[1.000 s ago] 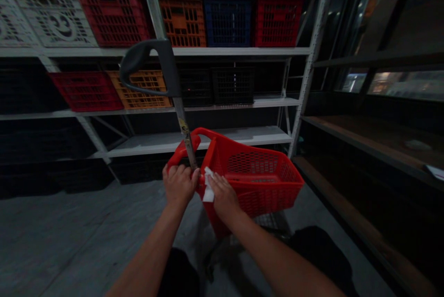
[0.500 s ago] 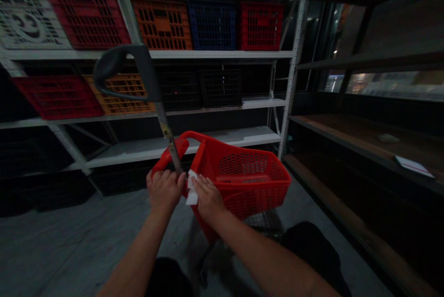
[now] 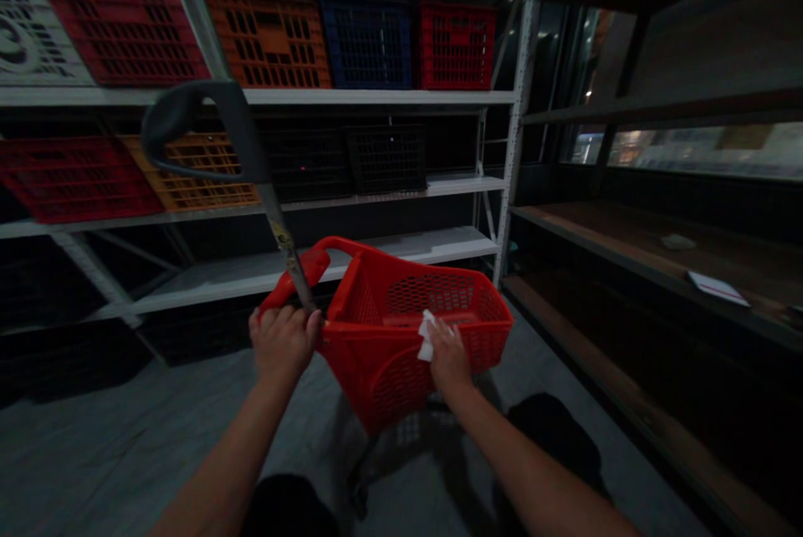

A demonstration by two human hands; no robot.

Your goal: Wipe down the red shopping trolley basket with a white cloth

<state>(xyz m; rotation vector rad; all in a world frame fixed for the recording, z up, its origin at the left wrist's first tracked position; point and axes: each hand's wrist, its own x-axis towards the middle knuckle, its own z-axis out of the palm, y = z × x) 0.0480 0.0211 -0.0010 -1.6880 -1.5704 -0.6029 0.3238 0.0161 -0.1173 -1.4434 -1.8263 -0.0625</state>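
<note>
A red plastic shopping cart (image 3: 357, 357) with perforated basket walls stands before me on the floor. My left hand (image 3: 283, 345) is closed around its red push handle (image 3: 294, 279), by the foot of a metal pole. That pole (image 3: 285, 244) rises from the handle and carries a dark grey loop grip (image 3: 233, 123). With my right hand (image 3: 450, 357) I press a white cloth or tissue (image 3: 427, 338) against the top rim of the basket's near side. My right fingers bend over the rim, and part of the white piece is hidden beneath them.
Behind the cart is a white metal rack (image 3: 401, 98) holding several plastic crates, among them an orange crate (image 3: 269, 37) and a blue crate (image 3: 367, 42). Dark wooden shelving (image 3: 595, 236) runs along the right, with a white flat item (image 3: 718, 288) on it. My knees flank the cart.
My right hand has slid right along the basket rim with the white piece, away from the handle end. My left hand stays on the handle. The view has shifted slightly right.
</note>
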